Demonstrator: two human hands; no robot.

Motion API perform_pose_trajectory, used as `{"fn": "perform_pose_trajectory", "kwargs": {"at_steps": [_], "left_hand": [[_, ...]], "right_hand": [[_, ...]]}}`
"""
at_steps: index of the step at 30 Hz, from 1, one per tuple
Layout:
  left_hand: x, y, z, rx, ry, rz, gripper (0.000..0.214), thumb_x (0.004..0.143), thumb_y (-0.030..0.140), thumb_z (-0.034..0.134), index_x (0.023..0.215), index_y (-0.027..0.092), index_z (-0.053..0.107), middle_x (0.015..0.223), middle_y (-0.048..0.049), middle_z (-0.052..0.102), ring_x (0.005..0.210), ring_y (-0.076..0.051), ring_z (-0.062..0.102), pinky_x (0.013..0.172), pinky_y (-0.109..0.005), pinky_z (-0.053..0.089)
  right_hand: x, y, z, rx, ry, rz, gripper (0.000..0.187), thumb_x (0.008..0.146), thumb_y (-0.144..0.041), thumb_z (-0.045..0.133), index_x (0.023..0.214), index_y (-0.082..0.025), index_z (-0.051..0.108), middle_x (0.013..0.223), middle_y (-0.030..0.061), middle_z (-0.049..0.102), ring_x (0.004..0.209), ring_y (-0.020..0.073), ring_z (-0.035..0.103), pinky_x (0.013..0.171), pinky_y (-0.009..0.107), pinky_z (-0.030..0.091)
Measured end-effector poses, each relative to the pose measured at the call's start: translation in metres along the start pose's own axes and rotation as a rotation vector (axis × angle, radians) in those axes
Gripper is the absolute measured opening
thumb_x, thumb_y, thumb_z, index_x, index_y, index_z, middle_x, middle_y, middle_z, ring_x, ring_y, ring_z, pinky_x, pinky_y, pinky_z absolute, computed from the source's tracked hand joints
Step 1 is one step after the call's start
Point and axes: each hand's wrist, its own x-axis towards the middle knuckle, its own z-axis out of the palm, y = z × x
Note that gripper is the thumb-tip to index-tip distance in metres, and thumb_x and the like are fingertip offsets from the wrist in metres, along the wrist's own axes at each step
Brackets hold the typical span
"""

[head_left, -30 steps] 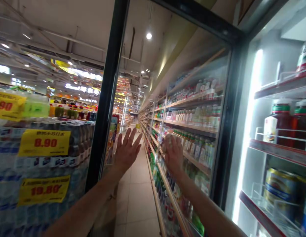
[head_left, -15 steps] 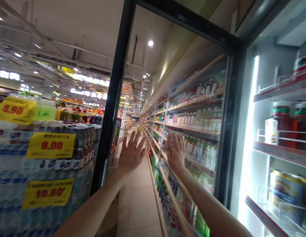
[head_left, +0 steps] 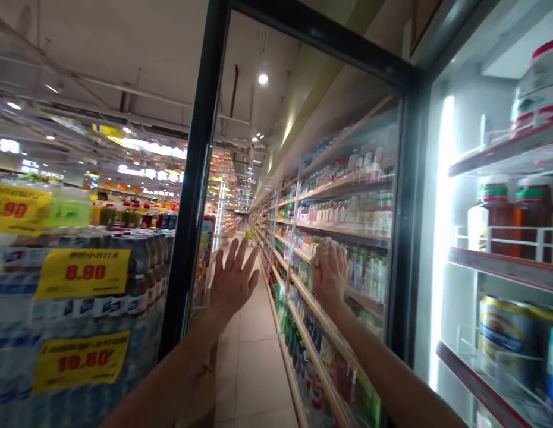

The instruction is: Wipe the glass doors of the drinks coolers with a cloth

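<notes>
An open glass fridge door (head_left: 348, 89) with a black frame stands in front of me. My left hand (head_left: 234, 282) presses flat on the glass, fingers spread, near the frame's left upright (head_left: 191, 208). My right hand (head_left: 330, 272) is closed on a crumpled whitish cloth (head_left: 321, 248) and holds it against the glass, further right. Through the glass I see a long aisle of drink shelves.
The lit fridge interior on the right holds dark jars (head_left: 497, 211) and cans (head_left: 503, 333) on wire-fronted shelves. At the left stand stacked bottled drinks with yellow price tags (head_left: 82, 272). A tiled aisle floor (head_left: 250, 362) runs ahead.
My right hand with the cloth has slid to the right across the glass. My left hand has stayed flat in about the same spot.
</notes>
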Motion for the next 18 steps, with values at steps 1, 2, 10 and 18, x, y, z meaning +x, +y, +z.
{"fn": "perform_pose_trajectory", "kwargs": {"at_steps": [1, 2, 10, 18], "left_hand": [[-0.001, -0.001, 0.001, -0.001, 0.003, 0.003, 0.048, 0.088, 0.034, 0.048, 0.134, 0.021, 0.044, 0.145, -0.0122, 0.036, 0.139, -0.027, 0.022, 0.112, -0.051, 0.016], [-0.001, -0.001, 0.001, -0.002, 0.011, 0.013, 0.048, 0.088, 0.034, 0.049, 0.134, 0.021, 0.044, 0.145, -0.0118, 0.036, 0.139, -0.027, 0.021, 0.112, -0.051, 0.015], [-0.006, -0.006, 0.001, -0.011, -0.049, 0.274, 0.046, 0.085, 0.018, 0.047, 0.131, 0.023, 0.047, 0.143, -0.0079, 0.040, 0.139, -0.020, 0.023, 0.115, -0.043, 0.011], [-0.004, -0.005, 0.005, -0.050, -0.035, 0.239, 0.050, 0.086, 0.019, 0.047, 0.136, 0.027, 0.040, 0.143, -0.0071, 0.039, 0.137, -0.020, 0.026, 0.115, -0.044, 0.013]], "right_hand": [[-0.010, -0.012, -0.003, 0.036, -0.067, -0.135, 0.050, 0.085, -0.019, 0.044, 0.135, -0.027, 0.043, 0.145, 0.0070, 0.037, 0.140, 0.0259, 0.019, 0.109, 0.052, 0.025], [-0.020, -0.021, -0.006, 0.074, -0.128, -0.287, 0.049, 0.084, -0.019, 0.046, 0.132, -0.029, 0.046, 0.143, 0.0042, 0.040, 0.140, 0.0241, 0.018, 0.111, 0.050, 0.023], [-0.026, 0.055, -0.009, -0.077, -0.043, 0.080, 0.044, 0.085, -0.022, 0.041, 0.128, -0.023, 0.051, 0.141, 0.0104, 0.041, 0.136, 0.0268, 0.026, 0.106, 0.054, 0.029], [-0.053, 0.003, -0.014, 0.009, -0.210, -0.228, 0.045, 0.083, -0.019, 0.047, 0.126, -0.028, 0.051, 0.141, 0.0058, 0.042, 0.139, 0.0260, 0.019, 0.108, 0.051, 0.026]]}}
